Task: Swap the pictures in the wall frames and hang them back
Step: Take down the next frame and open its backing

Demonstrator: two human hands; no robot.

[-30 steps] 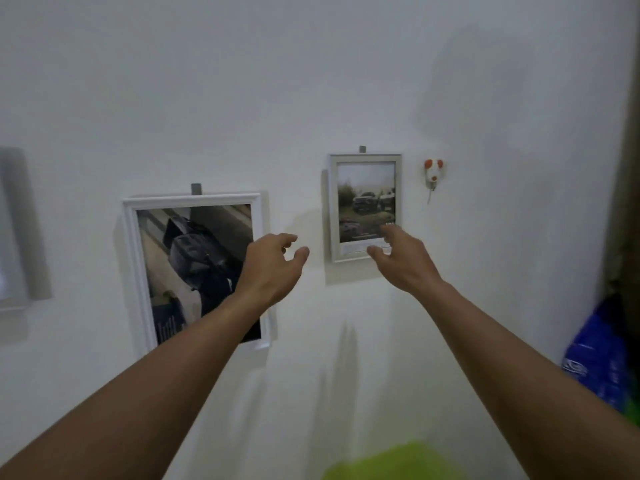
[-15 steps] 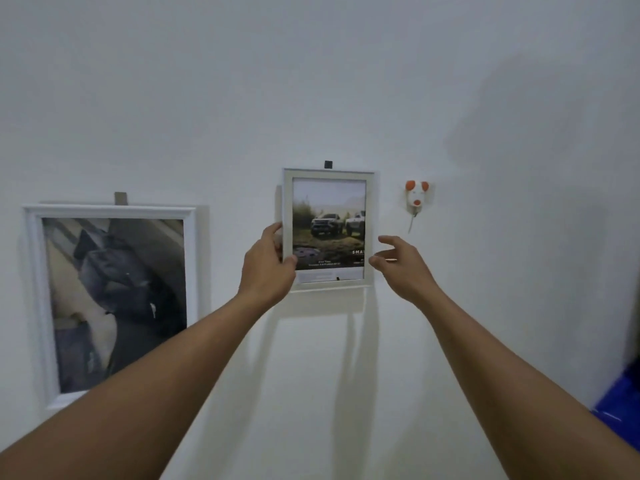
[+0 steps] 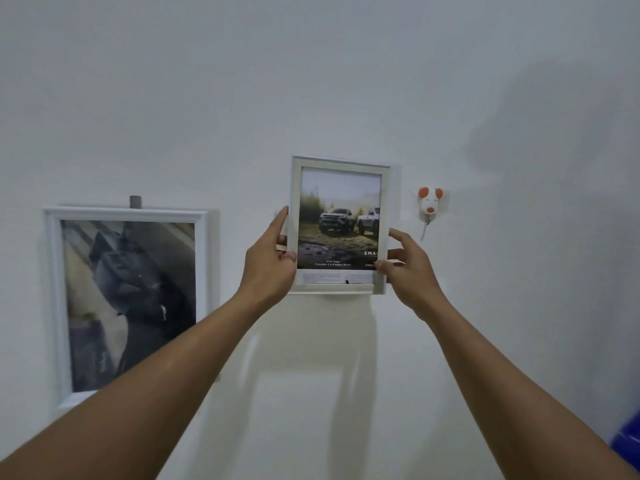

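A small silver-white frame (image 3: 340,174) with a picture of two off-road cars is up against the white wall, a little tilted. My left hand (image 3: 269,258) grips its left edge, thumb on the front. My right hand (image 3: 407,268) pinches its lower right corner. Its wall hook is hidden behind it. To the left hangs a larger white frame (image 3: 52,289) with a dark grey picture, on a grey hook (image 3: 135,201); my left forearm covers its lower right corner.
A small white mouse-shaped wall hook with orange ears (image 3: 429,206) sticks to the wall just right of the small frame. A blue object (image 3: 627,445) shows at the lower right edge. The white wall (image 3: 311,64) fills the view.
Both hands reached the small frame and took hold of its sides. The frame now sits tilted, covering its hook. My view moved closer and to the right.
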